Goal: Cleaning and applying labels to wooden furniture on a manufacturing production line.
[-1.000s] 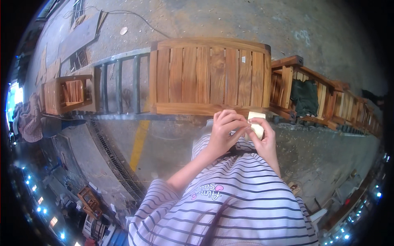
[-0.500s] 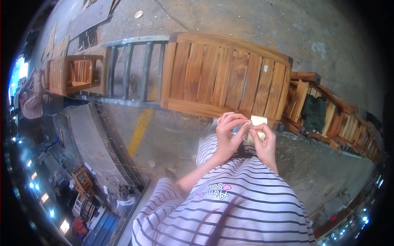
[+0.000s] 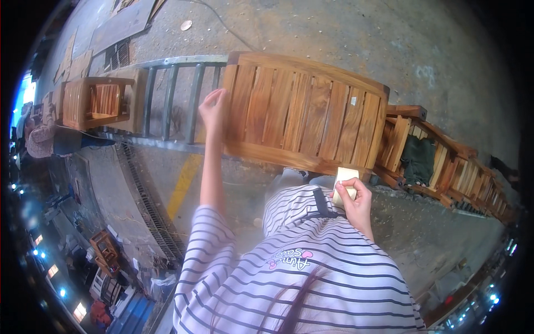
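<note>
We see the left hand (image 3: pixel 212 109) stretched out, fingers loosely open, resting on the left edge of the slatted wooden panel (image 3: pixel 303 114) lying on the concrete floor (image 3: pixel 445 50). Right hand (image 3: pixel 356 200) near our lap, fingers curled tight around a small pale block (image 3: pixel 345 179).

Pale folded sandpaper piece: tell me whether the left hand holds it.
No, the right hand grips the pale folded sandpaper piece; the left hand touches the slatted wooden panel.

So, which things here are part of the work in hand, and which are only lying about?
In use: wooden slatted panel, touched by left hand; pale block held in right hand.
Lying about: metal ladder, small wooden crate, row of wooden frames.
</note>
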`<state>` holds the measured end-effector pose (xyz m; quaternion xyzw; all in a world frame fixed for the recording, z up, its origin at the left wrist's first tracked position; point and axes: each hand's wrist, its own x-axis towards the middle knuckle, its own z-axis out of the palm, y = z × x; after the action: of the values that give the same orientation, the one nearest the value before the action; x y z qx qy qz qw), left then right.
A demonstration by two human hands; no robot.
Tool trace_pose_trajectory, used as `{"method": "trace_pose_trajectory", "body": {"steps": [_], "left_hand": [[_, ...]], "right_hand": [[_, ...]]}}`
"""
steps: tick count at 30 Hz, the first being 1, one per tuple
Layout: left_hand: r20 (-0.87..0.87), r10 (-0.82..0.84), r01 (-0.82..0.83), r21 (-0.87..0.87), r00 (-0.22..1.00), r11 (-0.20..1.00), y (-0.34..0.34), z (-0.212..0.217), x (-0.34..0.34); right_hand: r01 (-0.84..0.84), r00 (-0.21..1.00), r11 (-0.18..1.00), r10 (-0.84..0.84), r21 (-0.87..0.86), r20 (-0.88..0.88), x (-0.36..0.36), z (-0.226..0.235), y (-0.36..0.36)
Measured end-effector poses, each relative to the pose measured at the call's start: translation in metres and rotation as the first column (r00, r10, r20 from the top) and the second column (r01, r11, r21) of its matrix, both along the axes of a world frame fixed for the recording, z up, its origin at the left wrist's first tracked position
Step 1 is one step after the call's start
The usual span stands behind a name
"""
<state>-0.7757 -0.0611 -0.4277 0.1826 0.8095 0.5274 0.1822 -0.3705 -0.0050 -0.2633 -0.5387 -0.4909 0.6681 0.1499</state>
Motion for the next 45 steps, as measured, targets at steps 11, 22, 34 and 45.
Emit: {"method": "trace_pose_trajectory", "body": {"steps": [11, 22, 34, 45], "left_hand": [[0.345, -0.441, 0.304, 0.383, 0.829, 0.872, 0.050, 0.068, 0.059], [0.127, -0.722, 0.690, 0.221, 0.680, 0.689, 0.073, 0.058, 0.061], [0.004, -0.729, 0.726, 0.082, 0.684, 0.682, 0.095, 0.133, 0.215], [-0.121, -0.824, 0.824, 0.221, 0.554, 0.521, 0.038, 0.162, 0.292]], "right_hand": [[0.035, 0.998, 0.950, -0.017, 0.310, -0.060, 0.025, -0.027, 0.047], [0.019, 0.947, 0.958, 0.074, 0.286, -0.311, 0.079, 0.007, 0.048], [0.180, 0.969, 0.798, -0.044, 0.575, -0.243, 0.052, 0.007, 0.030], [0.112, 0.964, 0.882, 0.015, 0.458, -0.264, 0.052, 0.020, 0.009]]}}
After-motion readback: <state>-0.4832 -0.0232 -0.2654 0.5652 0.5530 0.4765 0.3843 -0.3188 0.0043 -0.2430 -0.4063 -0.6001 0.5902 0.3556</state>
